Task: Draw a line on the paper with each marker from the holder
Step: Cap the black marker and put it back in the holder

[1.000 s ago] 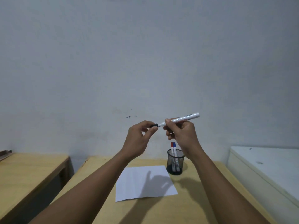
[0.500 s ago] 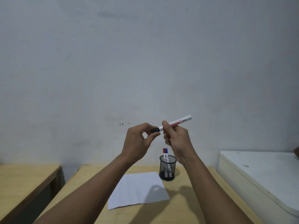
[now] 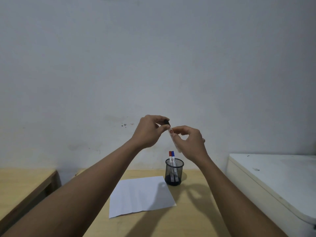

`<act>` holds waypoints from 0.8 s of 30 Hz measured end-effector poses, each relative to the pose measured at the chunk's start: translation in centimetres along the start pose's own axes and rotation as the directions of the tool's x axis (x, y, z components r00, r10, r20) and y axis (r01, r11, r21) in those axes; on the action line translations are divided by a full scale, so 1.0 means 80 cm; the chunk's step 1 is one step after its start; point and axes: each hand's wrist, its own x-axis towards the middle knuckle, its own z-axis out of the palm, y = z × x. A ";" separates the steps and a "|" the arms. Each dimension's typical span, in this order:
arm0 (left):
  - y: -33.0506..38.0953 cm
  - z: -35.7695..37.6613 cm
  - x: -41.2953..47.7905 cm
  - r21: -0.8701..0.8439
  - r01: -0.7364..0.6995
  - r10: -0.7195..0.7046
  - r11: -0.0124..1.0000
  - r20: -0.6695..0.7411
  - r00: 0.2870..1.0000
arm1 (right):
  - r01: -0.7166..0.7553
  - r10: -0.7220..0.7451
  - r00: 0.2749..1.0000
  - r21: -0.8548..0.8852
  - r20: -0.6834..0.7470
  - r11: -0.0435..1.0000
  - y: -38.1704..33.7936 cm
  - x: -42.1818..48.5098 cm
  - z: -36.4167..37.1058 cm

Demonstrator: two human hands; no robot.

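Observation:
Both hands are raised in front of the wall, above the desk. My left hand (image 3: 148,131) pinches the black cap (image 3: 167,123) of a white marker (image 3: 174,142). My right hand (image 3: 189,142) grips the marker's barrel, which is blurred and now points steeply down. Whether the cap is still on the marker I cannot tell. Below stands a black mesh holder (image 3: 174,172) with a red-capped marker (image 3: 170,153) and a blue-capped marker (image 3: 173,153) upright in it. A white sheet of paper (image 3: 140,195) lies on the wooden desk (image 3: 193,216) left of the holder.
A second wooden table (image 3: 22,183) stands at the left, separated from the desk by a gap. A white cabinet top (image 3: 277,177) sits close on the right. The grey wall is right behind the desk.
The marker has swung from nearly level to steeply downward in my right hand. My left hand has risen slightly with the black cap. The view has shifted a little.

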 end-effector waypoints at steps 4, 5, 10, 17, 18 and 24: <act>-0.016 0.031 0.022 -0.111 0.097 -0.091 0.989 0.057 0.994 | 0.013 -0.008 0.999 -0.165 0.033 0.986 0.025 0.020 -0.002; -0.021 0.041 0.026 -0.137 0.115 -0.107 0.984 0.067 0.992 | 0.000 0.007 0.999 -0.193 0.034 0.981 0.034 0.026 0.001; -0.052 0.088 0.046 -0.220 0.202 -0.181 0.954 0.112 0.977 | -0.081 0.098 0.993 -0.213 0.069 0.974 0.084 0.050 0.020; -0.137 0.153 0.038 0.155 0.304 -0.332 0.940 0.202 0.921 | -0.288 0.286 0.957 -0.163 -0.039 0.944 0.169 0.074 0.060; -0.147 0.160 0.034 0.231 0.313 -0.365 0.921 0.232 0.902 | -0.301 0.299 0.953 -0.173 -0.040 0.938 0.181 0.076 0.067; -0.175 0.194 0.018 0.425 0.308 -0.482 0.851 0.399 0.780 | -0.392 0.421 0.907 -0.320 0.026 0.863 0.226 0.081 0.099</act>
